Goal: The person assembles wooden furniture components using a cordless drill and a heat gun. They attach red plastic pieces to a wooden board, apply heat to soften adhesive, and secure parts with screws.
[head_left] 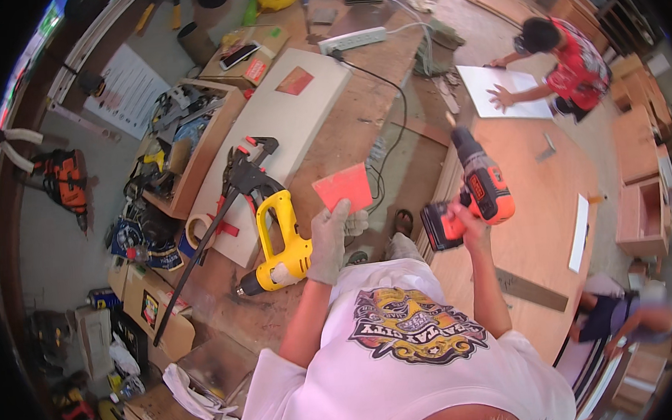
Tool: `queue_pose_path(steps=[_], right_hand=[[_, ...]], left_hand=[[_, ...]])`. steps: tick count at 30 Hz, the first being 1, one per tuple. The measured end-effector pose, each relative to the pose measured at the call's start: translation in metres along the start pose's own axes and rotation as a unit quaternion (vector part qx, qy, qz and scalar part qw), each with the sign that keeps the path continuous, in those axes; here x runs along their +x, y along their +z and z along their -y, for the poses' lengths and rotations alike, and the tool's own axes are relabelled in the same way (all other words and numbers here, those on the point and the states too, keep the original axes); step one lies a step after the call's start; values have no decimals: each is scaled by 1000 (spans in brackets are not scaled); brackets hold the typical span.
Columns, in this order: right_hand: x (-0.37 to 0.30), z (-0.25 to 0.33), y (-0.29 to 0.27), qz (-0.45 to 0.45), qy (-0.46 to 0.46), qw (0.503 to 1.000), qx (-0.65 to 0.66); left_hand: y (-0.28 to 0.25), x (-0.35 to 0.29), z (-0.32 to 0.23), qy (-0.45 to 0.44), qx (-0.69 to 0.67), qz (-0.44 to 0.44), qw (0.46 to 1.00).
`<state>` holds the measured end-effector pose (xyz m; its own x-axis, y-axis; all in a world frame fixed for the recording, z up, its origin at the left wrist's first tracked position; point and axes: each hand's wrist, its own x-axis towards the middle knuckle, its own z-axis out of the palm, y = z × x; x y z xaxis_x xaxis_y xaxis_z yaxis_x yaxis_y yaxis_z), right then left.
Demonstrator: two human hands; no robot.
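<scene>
My left hand (328, 240), in a grey work glove, pinches a flat red square piece (344, 189) by its lower edge; its material is unclear. Bare, my right hand (473, 231) is wrapped round the grip of an orange and black cordless drill (486, 181), held up with its bit pointing away from me. Just left of my gloved hand, a yellow heat gun (291, 253) lies on the workbench (371, 92). Beyond it, a black bar clamp (248, 175) rests across a long pale board (308, 123), which bears another reddish square.
A wooden tool box (212, 137) and a phone (240, 56) are on the left side. A power strip (352, 39) trails a black cable off the bench. At right, a co-worker in red leans over a white panel (507, 92) by a plywood sheet (538, 174); another person is lower right.
</scene>
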<state>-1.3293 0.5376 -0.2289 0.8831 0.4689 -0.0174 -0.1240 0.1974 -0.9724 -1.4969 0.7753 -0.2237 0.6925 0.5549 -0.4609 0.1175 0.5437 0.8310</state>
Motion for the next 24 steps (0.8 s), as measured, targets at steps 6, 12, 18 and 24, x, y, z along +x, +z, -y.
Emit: queue_pose_path(steps=[6, 12, 18, 24], right_hand=[[166, -33, 59, 158, -146, 968, -129], [264, -76, 139, 211, -232, 940, -137], [330, -167, 135, 271, -215, 928, -142], [353, -205, 126, 278, -409, 812, -309]], left_hand=[[17, -18, -6, 84, 46, -134, 986], [64, -23, 4, 146, -3, -340, 929], [127, -18, 9, 115, -68, -419, 898], [140, -20, 5, 121, -123, -455, 874]])
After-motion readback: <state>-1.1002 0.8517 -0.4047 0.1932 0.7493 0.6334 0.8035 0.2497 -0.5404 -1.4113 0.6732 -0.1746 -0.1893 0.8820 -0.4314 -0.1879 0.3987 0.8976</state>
